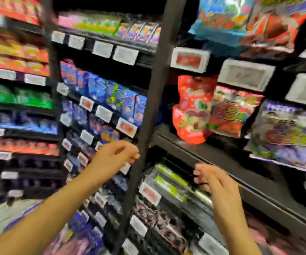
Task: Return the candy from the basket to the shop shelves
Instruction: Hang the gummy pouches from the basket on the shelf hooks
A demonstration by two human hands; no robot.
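Note:
The view is blurred by motion. Both my hands are raised in front of black shop shelves full of candy. My left hand (pixel 118 153) hovers by the black upright post (pixel 154 100), fingers loosely curled, holding nothing. My right hand (pixel 212 181) hangs below a shelf edge (pixel 212 155), fingers loosely curled and empty, just above green-and-clear candy packs (pixel 170 183). A red candy bag (pixel 192 109) hangs tilted above that shelf, next to another red bag (pixel 231 111). The basket is out of view.
Blue candy boxes (pixel 111 94) fill the middle bay, with white price tags (pixel 126 127) along each shelf lip. Purple-and-white bags (pixel 284 133) hang at right. Red, green and blue packs line the left bay (pixel 19 98). Dark packs (pixel 159 223) sit lower down.

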